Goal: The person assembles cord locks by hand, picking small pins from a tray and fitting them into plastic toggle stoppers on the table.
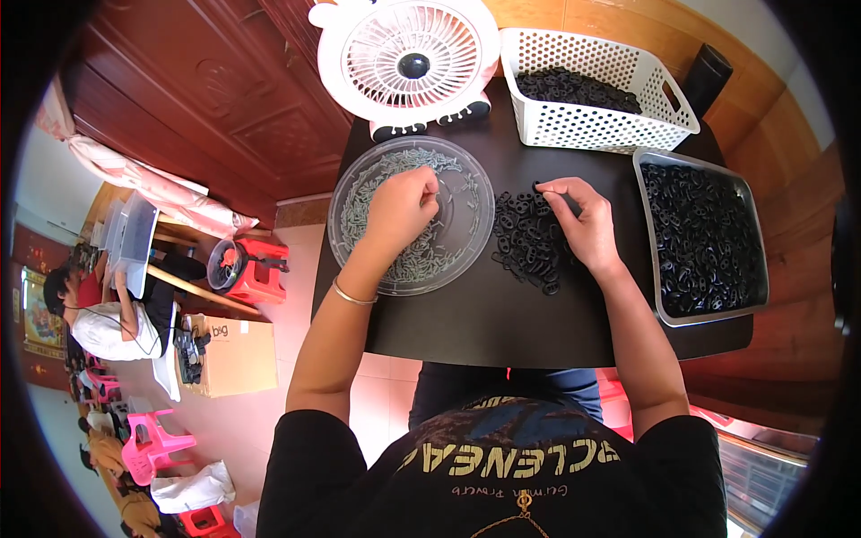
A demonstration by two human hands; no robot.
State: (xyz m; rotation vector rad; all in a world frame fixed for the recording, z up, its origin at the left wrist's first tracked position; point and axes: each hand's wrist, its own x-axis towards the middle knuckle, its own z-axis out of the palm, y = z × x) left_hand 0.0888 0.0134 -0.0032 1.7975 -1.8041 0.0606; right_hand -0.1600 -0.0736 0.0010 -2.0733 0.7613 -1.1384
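My left hand [404, 208] is closed above a round clear tray [476, 255], its fingers curled; whatever they hold, if anything, is hidden. Many slender grey pieces [421, 267], resembling small screws, lie scattered in that tray. To the right, my right hand [587, 224] reaches over a loose pile of small black plastic pieces with holes [527, 240]. A small black piece [538, 186] shows at its index fingertip, pinched there. The pile rests directly on the dark tabletop [439, 327].
Behind the pile stands a white perforated basket [592, 133] with black pieces inside. At the right, a metal tray [659, 269] is full of similar pieces. A pink-and-white fan [414, 66] and a black cylinder [707, 76] stand at the back. Another person [117, 327] sits far left.
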